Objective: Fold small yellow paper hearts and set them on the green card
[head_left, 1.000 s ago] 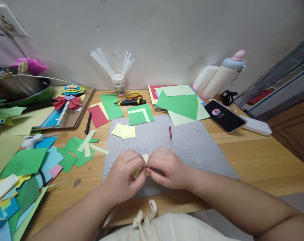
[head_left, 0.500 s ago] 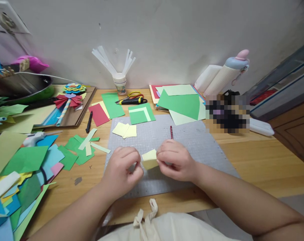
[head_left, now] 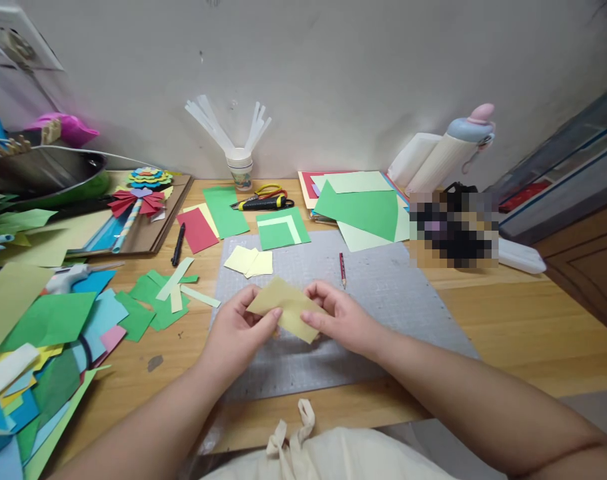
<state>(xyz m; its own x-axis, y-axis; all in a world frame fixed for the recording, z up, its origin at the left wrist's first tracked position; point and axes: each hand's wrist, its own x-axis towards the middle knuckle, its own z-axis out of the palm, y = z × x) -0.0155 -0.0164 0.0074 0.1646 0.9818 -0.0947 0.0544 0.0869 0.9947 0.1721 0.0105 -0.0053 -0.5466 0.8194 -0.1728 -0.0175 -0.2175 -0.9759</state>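
Observation:
A pale yellow piece of paper (head_left: 286,308) is held up between my two hands, its corners tilted toward me. My left hand (head_left: 243,328) pinches its left side, thumb on the near face and fingers behind. At the lower right, my right hand (head_left: 341,317) grips the paper the same way. Below them lies a grey cutting mat (head_left: 383,313). Beyond the hands, a few more pale yellow paper squares (head_left: 248,261) overlap on the mat. A dark red pencil (head_left: 342,269) rests just past my right hand.
Green paper scraps (head_left: 158,300) and a black pen (head_left: 178,245) lie to the left. Behind the mat are a box cutter (head_left: 263,203), a paper cup (head_left: 240,170) with white sticks, and stacked coloured sheets (head_left: 363,207). A bottle (head_left: 448,150) leans at the right.
The yellow paper, seen nearly edge-on and creased before, now faces me, turned cornerwise. Both hands have shifted their grip, thumbs now on its near face. The pencil shows more fully.

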